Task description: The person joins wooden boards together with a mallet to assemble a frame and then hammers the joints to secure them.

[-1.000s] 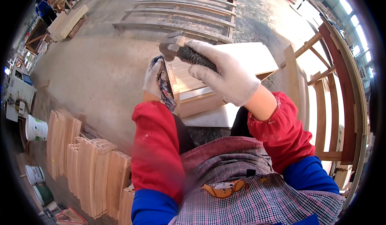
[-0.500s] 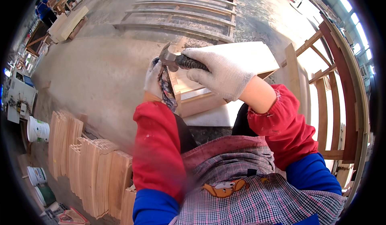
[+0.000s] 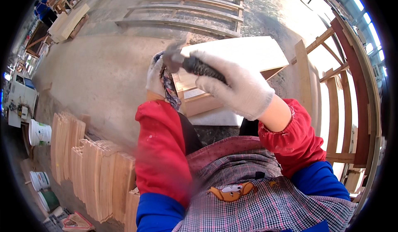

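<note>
My right hand, in a white knit glove, is wrapped round the dark grip of a claw hammer. The hammer's metal head is blurred and sits just above my left hand, at the near left corner of a pale wooden box. My left hand is gloved too and lies against the box's left side; its fingers are hidden behind the hammer head and a dark floral cloth. Between my knees, the box shows a light flat panel on its far side and open gaps toward me.
Stacks of wooden strips stand at the lower left, with white buckets beside them. A slatted wooden frame lies on the floor ahead. Tall wooden framing rises at the right. A person is far off at the upper left.
The hammer and my right hand have moved slightly right and toward me, and the hammer head is now blurred. My left hand stays at the box's corner.
</note>
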Demonstrator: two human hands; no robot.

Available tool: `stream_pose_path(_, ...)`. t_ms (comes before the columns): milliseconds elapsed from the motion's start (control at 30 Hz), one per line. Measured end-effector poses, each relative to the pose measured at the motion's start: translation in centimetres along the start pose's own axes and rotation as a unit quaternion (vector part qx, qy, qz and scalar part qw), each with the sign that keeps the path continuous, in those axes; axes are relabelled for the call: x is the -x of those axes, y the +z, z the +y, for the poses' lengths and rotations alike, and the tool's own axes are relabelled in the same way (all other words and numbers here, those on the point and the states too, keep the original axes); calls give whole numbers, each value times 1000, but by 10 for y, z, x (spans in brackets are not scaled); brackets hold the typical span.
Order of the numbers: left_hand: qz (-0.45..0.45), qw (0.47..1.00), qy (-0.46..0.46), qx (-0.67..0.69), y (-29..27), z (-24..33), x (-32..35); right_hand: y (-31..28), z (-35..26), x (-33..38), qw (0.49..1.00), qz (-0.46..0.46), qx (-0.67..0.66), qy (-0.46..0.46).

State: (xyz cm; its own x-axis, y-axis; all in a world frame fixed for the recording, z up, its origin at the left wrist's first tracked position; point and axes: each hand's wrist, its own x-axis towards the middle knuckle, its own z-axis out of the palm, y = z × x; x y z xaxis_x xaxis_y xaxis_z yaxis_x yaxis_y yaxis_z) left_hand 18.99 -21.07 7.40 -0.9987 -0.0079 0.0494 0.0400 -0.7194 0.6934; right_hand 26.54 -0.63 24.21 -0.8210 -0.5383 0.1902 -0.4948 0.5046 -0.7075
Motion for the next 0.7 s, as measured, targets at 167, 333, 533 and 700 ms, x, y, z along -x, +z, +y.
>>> stream_pose_path(167,-45,998,-39,35,9,10,3,2,16,3,998,33,39,-44)
stream_pose_path(333,-45,999,-2,-15,-19,-6,-7,5,2,17,994,41,63,-74)
stream_pose_path(533,-53,997,-56,15,-33,-4,-23,-4,-4,24,995,57,-16,-74)
stream_pose_path(700,57,998,19,19,29,12,13,-7,9,27,999,-25,35,6)
